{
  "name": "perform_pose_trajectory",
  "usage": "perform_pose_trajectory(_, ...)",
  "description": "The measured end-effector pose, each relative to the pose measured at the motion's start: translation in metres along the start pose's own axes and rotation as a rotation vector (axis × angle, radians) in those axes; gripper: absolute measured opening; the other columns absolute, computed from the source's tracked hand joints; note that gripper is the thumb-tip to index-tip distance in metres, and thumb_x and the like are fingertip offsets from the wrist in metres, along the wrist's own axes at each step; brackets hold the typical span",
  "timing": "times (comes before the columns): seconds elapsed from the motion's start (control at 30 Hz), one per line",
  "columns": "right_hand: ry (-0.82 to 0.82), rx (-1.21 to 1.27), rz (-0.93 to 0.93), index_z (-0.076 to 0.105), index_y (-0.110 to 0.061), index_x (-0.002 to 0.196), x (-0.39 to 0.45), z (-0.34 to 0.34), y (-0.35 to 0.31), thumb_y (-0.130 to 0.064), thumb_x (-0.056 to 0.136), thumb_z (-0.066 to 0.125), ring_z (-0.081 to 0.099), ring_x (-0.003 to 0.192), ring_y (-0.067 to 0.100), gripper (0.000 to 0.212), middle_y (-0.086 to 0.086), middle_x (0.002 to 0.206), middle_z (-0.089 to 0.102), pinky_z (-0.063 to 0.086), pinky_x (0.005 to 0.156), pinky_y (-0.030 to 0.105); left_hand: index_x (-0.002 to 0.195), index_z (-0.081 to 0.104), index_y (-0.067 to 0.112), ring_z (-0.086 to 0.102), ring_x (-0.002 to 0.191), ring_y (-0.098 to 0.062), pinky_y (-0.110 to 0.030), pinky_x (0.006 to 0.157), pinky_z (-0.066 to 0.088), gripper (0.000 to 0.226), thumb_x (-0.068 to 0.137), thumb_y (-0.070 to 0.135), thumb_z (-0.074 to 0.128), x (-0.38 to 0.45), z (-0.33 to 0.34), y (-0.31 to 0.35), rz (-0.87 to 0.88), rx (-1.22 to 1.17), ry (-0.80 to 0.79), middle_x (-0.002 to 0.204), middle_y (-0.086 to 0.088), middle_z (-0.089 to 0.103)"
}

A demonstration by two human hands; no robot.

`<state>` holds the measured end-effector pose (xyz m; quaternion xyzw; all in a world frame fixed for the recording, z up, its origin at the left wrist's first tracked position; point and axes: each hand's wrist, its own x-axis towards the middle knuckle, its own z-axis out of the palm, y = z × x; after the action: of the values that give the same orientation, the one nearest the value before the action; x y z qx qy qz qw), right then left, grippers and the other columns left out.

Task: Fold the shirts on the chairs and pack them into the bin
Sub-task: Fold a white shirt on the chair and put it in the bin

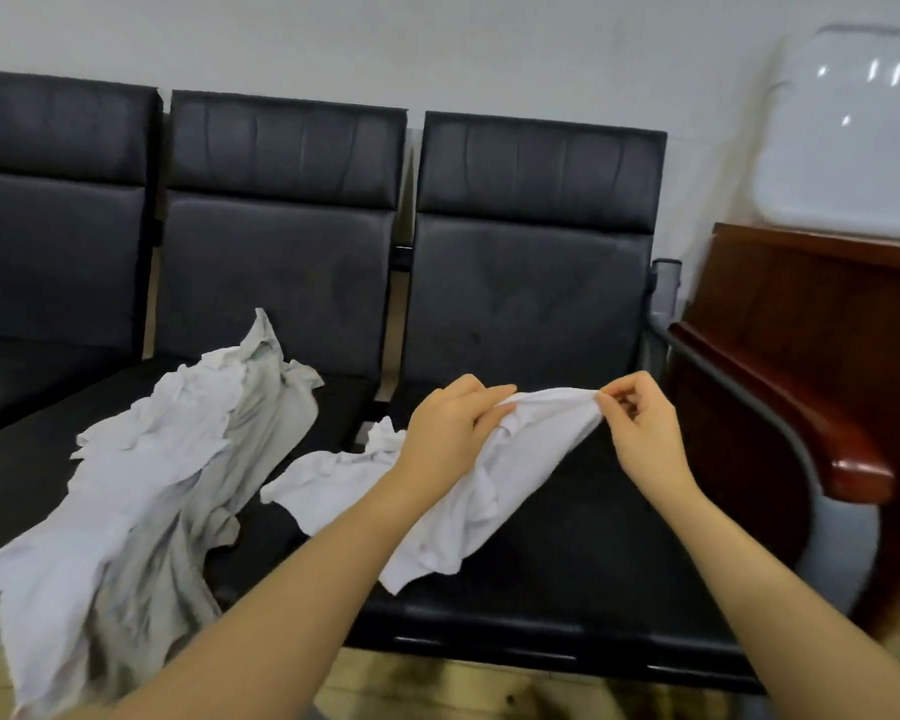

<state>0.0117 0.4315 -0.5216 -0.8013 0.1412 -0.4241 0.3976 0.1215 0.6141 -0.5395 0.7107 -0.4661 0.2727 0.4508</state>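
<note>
So on the left there's a big crumpled pile of white and greyish cloth shirts [162,485] heaped across the seat of the middle black padded chair [281,210], with part of it spilling over the near edge of the seat and hanging down toward the floor. The far-left black chair [53,210] only has a bit of the pile reaching toward it.

Moving right, the left hand [450,431] is up over the seat of the right black chair [531,252], fingers and thumb curled round a bunched edge of a white cloth shirt [494,491]. The shirt is stretched between both hands at the top, and the rest of it droops down and to the left, with the loose lower part lying on the seat and trailing over the gap toward the pile. It's lifted at the far edge only, pretty wrinkled, not folded.

The right hand [640,433] is just right of the left one, thumb and fingertips pinching the other end of that same top edge, the remaining fingers curled in.

Further right there's a dark reddish wooden piece of furniture with a rounded glossy arm [801,366] beside the chairs, and up in the far right corner a blurry translucent white plastic bin [853,137], well apart from the shirts.
</note>
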Motion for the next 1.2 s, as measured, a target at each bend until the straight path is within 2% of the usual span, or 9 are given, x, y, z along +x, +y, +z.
perform_pose_trajectory(0.2,0.015,-0.229,0.143,0.057,-0.014,0.089,-0.025,-0.048,0.041,-0.010,0.095,0.052,0.056,0.076,0.013,0.009,-0.004,0.079,0.058,0.043,0.066,0.018,0.112,0.068,0.027,0.053,0.079,-0.006,-0.025,0.079,0.045,0.025,0.096,0.036,0.052,-0.016,0.044,0.039,-0.127,-0.105,-0.312,0.083,0.010,0.055)
perform_pose_trajectory(0.27,-0.032,-0.338,0.230,0.061,-0.016,0.092,-0.032,-0.052,0.056,-0.018,0.097,0.049,0.058,0.085,0.019,0.013,-0.007,0.082,0.058,0.046,0.083,0.034,0.082,0.065,0.024,0.051,0.076,-0.011,-0.034,0.079,0.047,0.026,0.098,0.032,0.046,-0.024,0.052,0.039,-0.186,-0.074,-0.424,0.078,0.004,0.054)
perform_pose_trajectory(0.33,-0.098,-0.408,0.249,0.063,-0.016,0.095,-0.041,-0.052,0.061,-0.024,0.098,0.047,0.058,0.090,0.020,0.019,-0.005,0.088,0.058,0.043,0.093,0.045,0.062,0.044,0.022,0.045,0.068,-0.014,-0.044,0.073,0.046,0.038,0.100,0.027,0.040,-0.034,0.055,0.032,-0.219,-0.049,-0.473,0.066,0.003,0.046)
perform_pose_trajectory(0.4,-0.192,-0.421,0.225,0.063,-0.008,0.094,-0.049,-0.046,0.058,-0.024,0.098,0.045,0.059,0.090,0.027,0.025,0.006,0.090,0.060,0.044,0.092,0.047,0.075,0.056,0.025,0.053,0.082,-0.015,-0.042,0.082,0.045,0.033,0.100,0.033,0.038,-0.044,0.055,0.024,-0.252,0.038,-0.535,0.080,0.004,0.058)
perform_pose_trajectory(0.43,-0.260,-0.432,0.213,0.063,-0.005,0.097,-0.053,-0.041,0.055,-0.024,0.098,0.044,0.059,0.095,0.030,0.027,0.012,0.096,0.061,0.044,0.093,0.046,0.098,0.063,0.024,0.054,0.102,-0.018,-0.040,0.092,0.041,0.032,0.100,0.038,0.035,-0.049,0.055,0.020,-0.277,0.137,-0.595,0.103,0.001,0.062)
perform_pose_trajectory(0.53,-0.516,-0.543,0.199,0.057,-0.018,0.127,-0.067,-0.023,0.055,-0.033,0.101,0.036,0.049,0.124,0.021,0.036,0.001,0.134,0.055,0.030,0.109,0.038,0.146,0.031,0.025,0.023,0.140,-0.021,-0.040,0.111,0.018,0.051,0.101,0.047,0.025,-0.068,0.054,0.011,-0.370,0.330,-0.825,0.153,-0.002,0.028)
perform_pose_trajectory(0.63,-0.688,-0.682,0.144,0.030,-0.030,0.147,-0.080,-0.010,0.072,-0.042,0.103,0.024,0.022,0.143,0.012,0.047,-0.009,0.155,0.027,0.011,0.115,0.033,0.152,0.010,0.025,0.002,0.146,-0.023,-0.041,0.117,0.003,0.057,0.100,0.049,0.016,-0.086,0.057,0.002,-0.437,0.369,-0.944,0.160,-0.002,0.004)
perform_pose_trajectory(0.73,-0.706,-0.761,0.132,0.020,-0.031,0.151,-0.083,-0.007,0.088,-0.046,0.103,0.018,0.009,0.147,0.011,0.051,-0.011,0.159,0.015,0.003,0.117,0.031,0.152,0.002,0.026,-0.008,0.146,-0.022,-0.041,0.117,-0.004,0.058,0.100,0.049,0.013,-0.087,0.062,-0.009,-0.488,0.380,-0.988,0.160,-0.001,-0.006)
perform_pose_trajectory(1.2,-0.575,-0.700,0.136,0.037,-0.033,0.144,-0.008,0.027,0.145,-0.040,0.103,0.023,0.023,0.142,0.006,0.044,-0.013,0.152,0.033,0.011,0.116,0.029,0.152,0.008,0.029,-0.003,0.146,-0.014,-0.037,0.117,-0.005,0.057,0.100,0.050,0.015,-0.040,0.114,-0.076,-0.497,0.368,-0.895,0.160,0.006,-0.001)
